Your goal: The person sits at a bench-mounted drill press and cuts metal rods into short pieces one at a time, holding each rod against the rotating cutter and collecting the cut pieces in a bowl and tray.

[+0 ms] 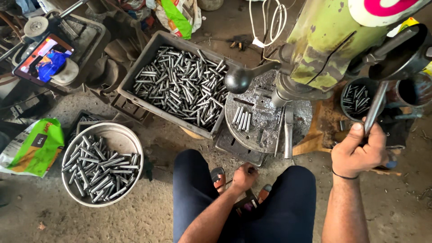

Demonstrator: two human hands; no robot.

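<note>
My right hand (357, 150) is shut on the steel feed lever (375, 108) of a green drill press (321, 45), at the right. My left hand (244, 176) is low between my knees, fingers closed near the floor beside my sandal; whether it holds anything I cannot tell. Ahead of it, the round drill table (265, 128) is covered in metal shavings, with a few short steel rods (241, 118) lying on it. A black ball handle (237, 79) sticks out over the table.
A grey crate (135, 74) full of steel rods stands left of the table. A round metal basin (128, 135) of rods sits at lower left. A small dark bucket (348, 90) of rods is at right. A phone (43, 58) and green bags lie at left.
</note>
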